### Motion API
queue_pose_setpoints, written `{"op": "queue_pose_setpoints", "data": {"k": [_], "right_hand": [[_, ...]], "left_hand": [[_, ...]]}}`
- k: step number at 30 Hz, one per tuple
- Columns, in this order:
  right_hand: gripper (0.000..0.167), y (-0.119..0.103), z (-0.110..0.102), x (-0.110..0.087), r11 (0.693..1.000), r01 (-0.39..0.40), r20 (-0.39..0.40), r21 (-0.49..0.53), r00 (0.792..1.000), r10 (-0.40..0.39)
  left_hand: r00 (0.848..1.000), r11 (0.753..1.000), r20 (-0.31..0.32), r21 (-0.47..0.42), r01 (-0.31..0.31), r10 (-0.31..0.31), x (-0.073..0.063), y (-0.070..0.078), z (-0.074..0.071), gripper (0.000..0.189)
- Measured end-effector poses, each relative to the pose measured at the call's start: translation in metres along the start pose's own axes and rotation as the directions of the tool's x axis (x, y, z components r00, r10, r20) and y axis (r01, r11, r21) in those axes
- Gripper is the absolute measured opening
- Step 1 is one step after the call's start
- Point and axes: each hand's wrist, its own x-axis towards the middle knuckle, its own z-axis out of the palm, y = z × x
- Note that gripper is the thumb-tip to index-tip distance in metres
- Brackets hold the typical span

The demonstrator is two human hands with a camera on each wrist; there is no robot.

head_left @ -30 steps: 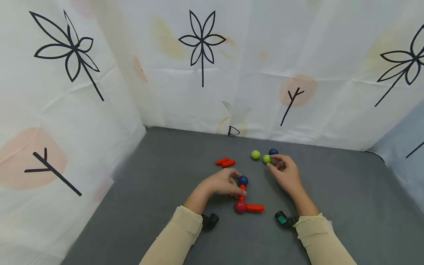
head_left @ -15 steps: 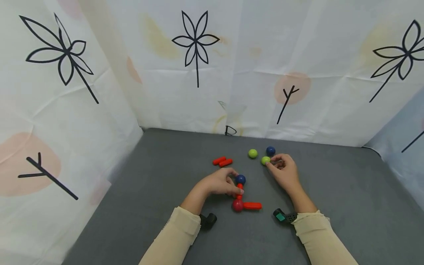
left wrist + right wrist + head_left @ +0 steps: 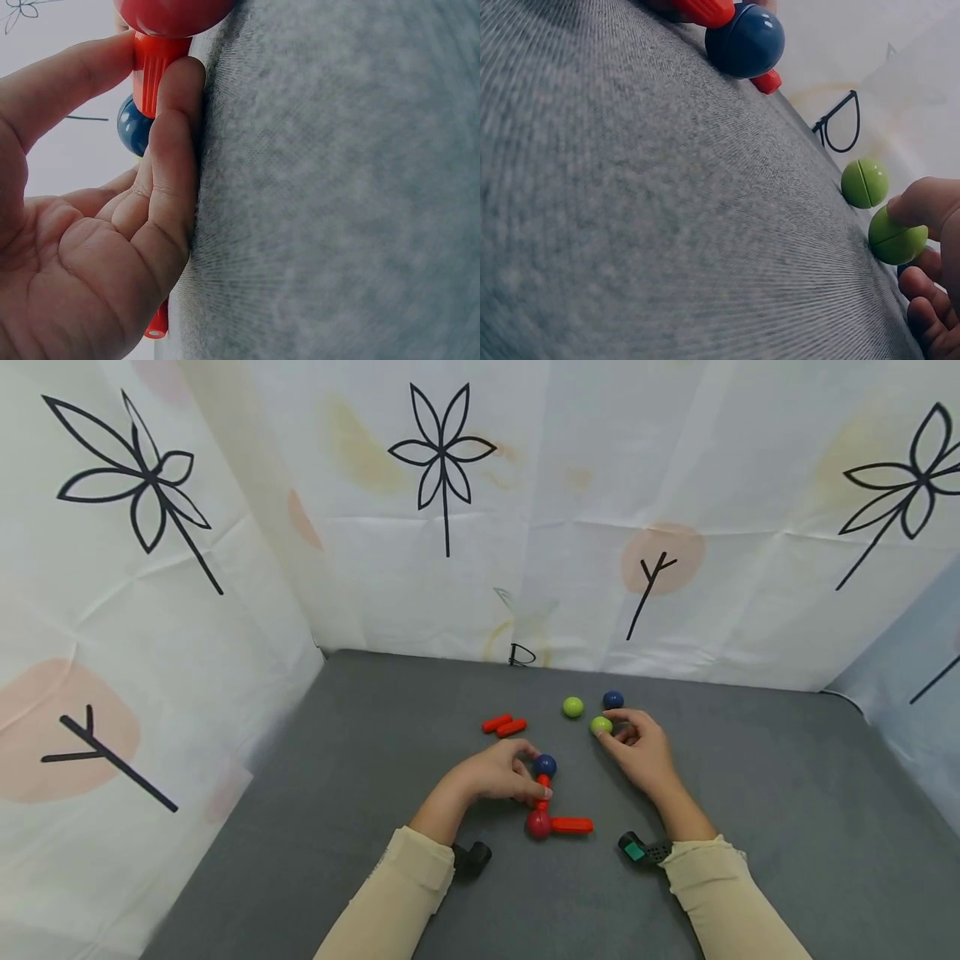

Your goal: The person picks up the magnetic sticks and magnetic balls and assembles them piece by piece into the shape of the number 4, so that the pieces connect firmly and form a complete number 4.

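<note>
My left hand (image 3: 495, 774) grips a short red rod (image 3: 152, 71) between thumb and fingers. A blue ball (image 3: 545, 766) sits on the far end of this rod and a darker red ball (image 3: 538, 824) on its near end. From the red ball a second red rod (image 3: 572, 826) sticks out to the right. Farther back, my right hand (image 3: 643, 753) pinches a lime green ball (image 3: 897, 236) close over the table. Another green ball (image 3: 573, 707) lies just left of it, and a second blue ball (image 3: 612, 700) lies behind it.
Two loose red rods (image 3: 512, 728) lie side by side beyond my left hand. The grey cloth-covered table (image 3: 405, 710) ends at a white patterned curtain (image 3: 555, 585) at the back and left. Each wrist wears a black camera (image 3: 472, 861).
My right hand has drawn the green ball slightly toward me, away from the blue ball behind it. My left hand keeps its hold on the rod. The head view has shifted a little.
</note>
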Motion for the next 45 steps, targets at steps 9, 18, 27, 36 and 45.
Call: {"op": "queue_pose_setpoints", "data": {"k": [9, 18, 27, 36, 45], "right_hand": [[0.030, -0.007, -0.004, -0.004, 0.995, -0.028, -0.006, 0.099, 1.000, 0.029], [0.027, -0.022, -0.015, -0.028, 0.995, -0.035, 0.078, 0.095, 0.997, 0.027], [0.030, -0.030, -0.026, -0.075, 0.987, 0.036, 0.216, 0.155, 0.974, -0.069], [0.029, -0.026, -0.032, -0.094, 0.961, 0.167, 0.284, 0.219, 0.932, -0.227], [0.023, -0.024, -0.028, -0.092, 0.954, 0.182, 0.306, 0.236, 0.918, -0.251]], "left_hand": [[1.000, 1.000, -0.009, -0.008, 0.010, -0.010, -0.004, 0.002, -0.001, 0.059], [0.999, 1.000, -0.017, -0.012, 0.029, -0.029, -0.002, -0.001, 0.001, 0.054], [1.000, 1.000, -0.020, 0.003, 0.015, -0.015, -0.001, -0.003, 0.001, 0.055], [0.999, 0.999, -0.013, -0.009, 0.030, -0.031, 0.001, -0.003, 0.002, 0.055], [0.999, 0.999, -0.019, -0.020, 0.027, -0.027, 0.000, -0.002, 0.001, 0.055]]}}
